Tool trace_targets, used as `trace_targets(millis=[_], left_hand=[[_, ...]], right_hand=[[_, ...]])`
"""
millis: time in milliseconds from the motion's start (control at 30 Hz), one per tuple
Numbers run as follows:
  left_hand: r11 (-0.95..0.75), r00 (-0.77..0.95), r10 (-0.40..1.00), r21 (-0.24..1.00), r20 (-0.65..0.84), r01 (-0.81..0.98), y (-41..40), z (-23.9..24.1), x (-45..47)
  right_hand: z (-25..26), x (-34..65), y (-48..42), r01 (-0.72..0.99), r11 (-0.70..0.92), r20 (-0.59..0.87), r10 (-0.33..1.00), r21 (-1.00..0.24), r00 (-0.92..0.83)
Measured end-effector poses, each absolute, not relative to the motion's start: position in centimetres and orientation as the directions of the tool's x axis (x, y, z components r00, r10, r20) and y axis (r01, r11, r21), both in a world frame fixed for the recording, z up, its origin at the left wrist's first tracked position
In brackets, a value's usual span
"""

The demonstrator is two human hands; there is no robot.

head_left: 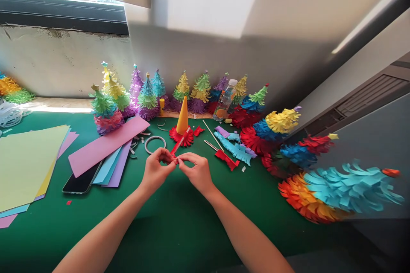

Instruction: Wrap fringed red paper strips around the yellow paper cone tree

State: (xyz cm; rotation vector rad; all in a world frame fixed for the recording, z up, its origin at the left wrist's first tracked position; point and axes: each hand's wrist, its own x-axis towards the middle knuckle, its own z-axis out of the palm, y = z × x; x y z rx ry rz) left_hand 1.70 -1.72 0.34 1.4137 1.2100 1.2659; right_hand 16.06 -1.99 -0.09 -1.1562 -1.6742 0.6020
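In the middle of the table, my left hand (157,167) and my right hand (197,171) meet fingertip to fingertip. Both are closed in a pinch at the near end of a narrow red paper strip (177,147) with a pale band along it. The pinched end is mostly hidden by my fingers. Just beyond stands a yellow paper cone (183,116), upright, with red fringed paper (173,135) around its base. A roll of tape (146,145) lies left of the cone. Scraps of red paper (226,160) and blue fringed paper (238,152) lie to the right.
Finished fringed paper trees (182,86) line the back and right side, with a plastic bottle (226,100) among them. At left lie a pink paper strip (109,143), a phone (81,181) and yellow sheets (30,166) on the green tabletop (179,230).
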Motion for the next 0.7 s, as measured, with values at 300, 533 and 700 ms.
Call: trace_targets(millis=[300,533,700], left_hand=[[-0.049,0.007,0.999,0.998,0.049,-0.028,-1.48,0.78,1.61],[-0.136,-0.036,0.99,0.99,0.137,0.044,-1.94,0.74,1.87],[-0.161,-0.048,0.985,0.985,0.164,0.057,-2.09,0.83,2.02]], right_hand=[[0.24,16.17,-1.89,0.315,0.42,0.423,0.904,-0.851,-0.061],[0.01,15.91,-1.95,0.323,0.418,0.43,0.902,-0.849,-0.039],[0.13,15.86,-1.94,0.257,0.372,0.377,0.926,-0.892,-0.032]])
